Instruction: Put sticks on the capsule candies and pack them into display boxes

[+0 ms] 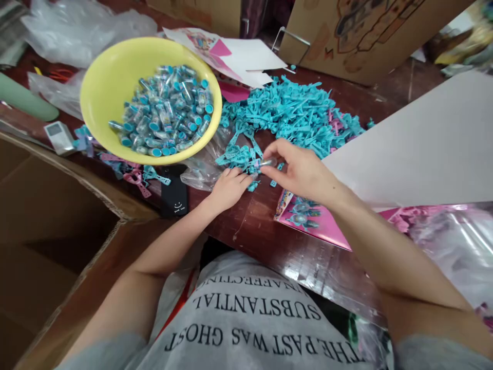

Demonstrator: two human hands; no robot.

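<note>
My right hand [300,169] pinches a small clear tube [267,163] between thumb and fingers, just above a small cluster of teal plastic pieces [239,154]. My left hand [230,186] rests on the dark wooden table with fingers curled on one teal piece from that cluster. A large heap of teal plastic pieces [296,110] lies behind both hands. A yellow bowl [111,77] at the left holds several clear tubes with teal caps [165,110].
A black phone [174,198] lies left of my left hand. An open cardboard box [50,221] stands at the left edge. White card sheet [423,149] and pink printed cards [311,218] lie at the right. Clear plastic bags [77,25] and another cardboard box [362,36] sit behind.
</note>
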